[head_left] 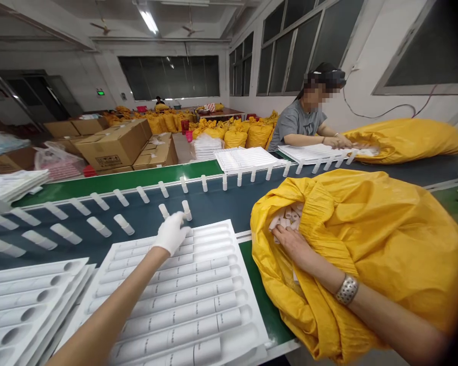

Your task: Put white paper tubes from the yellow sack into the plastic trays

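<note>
My left hand (172, 233), in a white glove, reaches over the tray to the conveyor belt. Its fingers close at the side of a short white tube (187, 209), the rightmost of the nearer row. Below that arm lies a white moulded tray (248, 325) with long printed white tubes (185, 317) in its grooves. My right hand (293, 245), bare with a silver bracelet (347, 289) at the wrist, is inside the mouth of a yellow sack (370, 218). Its fingers curl onto loose white tubes (289, 215); the fingertips are partly hidden among them.
The dark conveyor belt (225, 203) carries two rows of white tubes. Stacked trays (26, 300) lie at left. Across the belt, a co-worker (299, 122) handles pieces by another yellow sack (416, 140) and trays (248, 158). Cardboard boxes (116, 145) stand behind.
</note>
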`<state>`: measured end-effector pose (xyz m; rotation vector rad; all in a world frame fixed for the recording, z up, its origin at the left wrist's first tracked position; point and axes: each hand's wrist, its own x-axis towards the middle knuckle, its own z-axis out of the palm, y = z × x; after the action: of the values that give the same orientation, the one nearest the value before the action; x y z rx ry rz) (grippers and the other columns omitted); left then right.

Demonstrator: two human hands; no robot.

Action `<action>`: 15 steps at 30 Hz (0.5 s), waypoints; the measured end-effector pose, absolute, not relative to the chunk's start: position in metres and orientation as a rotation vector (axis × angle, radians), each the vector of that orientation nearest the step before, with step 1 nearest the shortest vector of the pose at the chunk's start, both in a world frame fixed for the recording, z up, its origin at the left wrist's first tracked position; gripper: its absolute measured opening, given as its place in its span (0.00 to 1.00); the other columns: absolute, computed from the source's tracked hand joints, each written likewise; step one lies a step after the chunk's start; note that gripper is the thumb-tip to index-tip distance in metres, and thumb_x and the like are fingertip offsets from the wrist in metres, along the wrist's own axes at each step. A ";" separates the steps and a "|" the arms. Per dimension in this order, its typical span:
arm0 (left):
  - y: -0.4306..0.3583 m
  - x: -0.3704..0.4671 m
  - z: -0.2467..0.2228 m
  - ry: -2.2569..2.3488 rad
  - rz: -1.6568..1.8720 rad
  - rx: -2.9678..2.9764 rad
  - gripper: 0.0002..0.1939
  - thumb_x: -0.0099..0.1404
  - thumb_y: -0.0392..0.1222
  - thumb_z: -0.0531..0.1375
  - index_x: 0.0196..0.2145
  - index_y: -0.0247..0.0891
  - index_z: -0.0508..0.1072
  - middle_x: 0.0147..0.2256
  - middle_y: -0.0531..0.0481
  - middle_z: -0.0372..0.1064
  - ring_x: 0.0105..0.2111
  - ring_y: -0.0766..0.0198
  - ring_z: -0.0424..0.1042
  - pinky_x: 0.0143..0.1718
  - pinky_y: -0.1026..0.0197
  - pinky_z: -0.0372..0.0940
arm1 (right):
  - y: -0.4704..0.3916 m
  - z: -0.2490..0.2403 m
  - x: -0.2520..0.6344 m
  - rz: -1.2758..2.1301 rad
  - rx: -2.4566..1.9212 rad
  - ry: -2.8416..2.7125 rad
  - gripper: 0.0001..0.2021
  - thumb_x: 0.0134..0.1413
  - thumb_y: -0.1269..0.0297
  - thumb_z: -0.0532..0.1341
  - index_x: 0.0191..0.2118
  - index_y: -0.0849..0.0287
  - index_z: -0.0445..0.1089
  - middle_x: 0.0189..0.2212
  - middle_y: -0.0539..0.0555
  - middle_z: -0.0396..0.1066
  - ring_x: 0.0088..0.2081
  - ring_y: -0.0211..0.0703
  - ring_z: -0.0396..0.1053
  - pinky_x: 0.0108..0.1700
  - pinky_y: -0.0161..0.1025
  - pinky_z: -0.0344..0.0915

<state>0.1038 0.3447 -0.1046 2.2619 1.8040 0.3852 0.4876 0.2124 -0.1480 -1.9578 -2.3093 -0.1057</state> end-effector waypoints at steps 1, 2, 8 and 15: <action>0.334 0.101 -0.103 1.755 0.335 2.313 0.16 0.68 0.44 0.58 0.50 0.39 0.75 0.49 0.41 0.74 0.49 0.49 0.72 0.50 0.51 0.66 | 0.213 -0.149 0.486 -0.101 -1.950 -2.311 0.19 0.61 0.82 0.46 0.47 0.65 0.70 0.46 0.66 0.69 0.41 0.56 0.66 0.44 0.50 0.63; 0.326 0.099 -0.102 1.709 0.283 2.357 0.14 0.67 0.44 0.57 0.47 0.41 0.77 0.48 0.41 0.75 0.49 0.48 0.72 0.50 0.51 0.65 | 0.213 -0.150 0.485 -0.100 -1.946 -2.311 0.18 0.61 0.82 0.47 0.45 0.64 0.71 0.45 0.66 0.69 0.40 0.55 0.66 0.43 0.49 0.63; 0.326 0.101 -0.086 1.571 0.094 2.460 0.15 0.63 0.45 0.56 0.40 0.41 0.81 0.46 0.39 0.75 0.43 0.46 0.74 0.43 0.52 0.65 | 0.205 -0.148 0.476 0.028 -1.655 -2.266 0.12 0.64 0.78 0.52 0.35 0.59 0.70 0.38 0.60 0.68 0.38 0.49 0.65 0.44 0.47 0.65; 0.335 0.104 -0.082 1.490 0.154 2.420 0.15 0.62 0.45 0.57 0.43 0.37 0.77 0.45 0.41 0.79 0.45 0.46 0.74 0.44 0.55 0.65 | 0.180 -0.114 0.473 0.203 -1.502 -2.269 0.07 0.66 0.75 0.55 0.36 0.61 0.69 0.38 0.55 0.68 0.37 0.43 0.65 0.44 0.42 0.67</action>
<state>0.1037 0.3352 -0.0824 2.4195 1.4898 0.1536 0.4730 0.1801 -0.1144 -1.5024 -2.2687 0.2028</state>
